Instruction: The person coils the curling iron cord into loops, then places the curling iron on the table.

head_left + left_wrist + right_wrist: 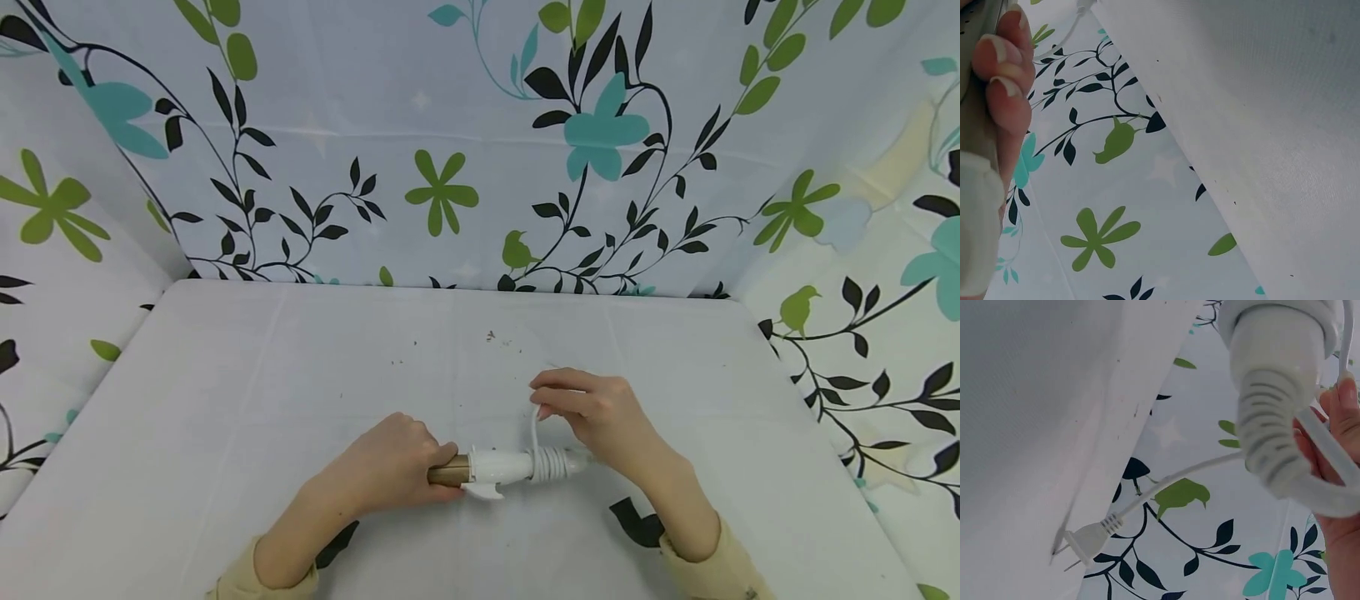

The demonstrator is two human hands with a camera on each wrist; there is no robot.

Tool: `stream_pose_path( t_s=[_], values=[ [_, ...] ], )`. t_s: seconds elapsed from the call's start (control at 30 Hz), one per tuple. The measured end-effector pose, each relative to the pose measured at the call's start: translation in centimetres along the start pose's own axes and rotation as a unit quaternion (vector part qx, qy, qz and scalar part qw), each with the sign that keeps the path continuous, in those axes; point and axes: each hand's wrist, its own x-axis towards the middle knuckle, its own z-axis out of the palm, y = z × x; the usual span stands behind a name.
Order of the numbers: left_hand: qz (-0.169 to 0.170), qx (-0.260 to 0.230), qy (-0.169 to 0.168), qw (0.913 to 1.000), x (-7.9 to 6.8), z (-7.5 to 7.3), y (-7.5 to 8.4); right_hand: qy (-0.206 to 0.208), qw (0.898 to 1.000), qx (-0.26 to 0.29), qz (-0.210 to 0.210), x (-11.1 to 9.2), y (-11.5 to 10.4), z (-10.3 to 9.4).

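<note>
A white curling iron (497,467) with a gold barrel (448,473) lies crosswise in front of me in the head view. My left hand (390,462) grips it by the barrel, just beside the white clamp lever (483,492). Several turns of white power cord (553,465) circle the handle's right end. My right hand (600,417) pinches the cord above those turns, and a length runs straight down from the fingertips to the handle. In the right wrist view the ribbed cord sleeve (1269,431) bends away from the handle, and a two-prong plug (1090,542) dangles on the cord.
Beneath both hands is a white table (315,358) with small dark specks (491,336) scattered toward the back. Leaf-and-flower patterned cloth (450,100) hangs behind it and along both sides. Black strap pieces (637,527) show by the wrists.
</note>
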Motion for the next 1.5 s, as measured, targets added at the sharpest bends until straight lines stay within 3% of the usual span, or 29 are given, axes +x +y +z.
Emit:
stream_pose_path(
  t_s=[0.2,0.4,0.57,0.73,0.9,1.07,1.17,1.23,1.3,1.4,1.5],
  values=[
    [0.023,-0.045,0.037,0.9981,0.1,-0.2,-0.1,-0.032,0.993,0.101,0.06,-0.5,0.8,-0.4],
    [0.056,-0.079,0.111,0.9891,0.0,-0.5,0.0,-0.055,0.963,0.221,0.145,-1.0,1.5,-0.6],
    [0.07,-0.102,0.132,0.9835,0.1,-0.5,0.1,-0.078,0.939,0.284,0.179,-1.1,1.5,0.1],
    [0.073,-0.107,0.142,0.9813,0.3,-0.3,0.3,-0.094,0.928,0.303,0.194,-1.1,1.2,0.9],
    [0.07,-0.115,0.151,0.9793,0.4,-0.4,0.4,-0.093,0.933,0.299,0.176,-0.9,1.1,1.4],
    [0.042,-0.136,0.168,0.9754,0.2,-0.7,0.1,-0.058,0.943,0.283,0.163,-0.9,1.2,1.7],
    [0.012,-0.151,0.17,0.9737,0.2,-0.7,0.0,-0.045,0.958,0.235,0.158,-1.0,1.2,2.0],
    [-0.005,-0.159,0.17,0.9725,0.2,-0.7,0.0,-0.036,0.972,0.178,0.147,-1.0,1.2,2.2],
    [-0.016,-0.163,0.172,0.9714,0.3,-0.6,-0.1,-0.033,0.98,0.13,0.146,-1.0,1.2,2.3],
    [-0.022,-0.163,0.177,0.9703,0.3,-0.5,-0.1,-0.031,0.983,0.094,0.155,-1.0,1.3,2.5],
    [-0.027,-0.163,0.179,0.9699,0.3,-0.6,-0.1,-0.026,0.982,0.092,0.161,-1.1,1.3,2.5]
  ],
)
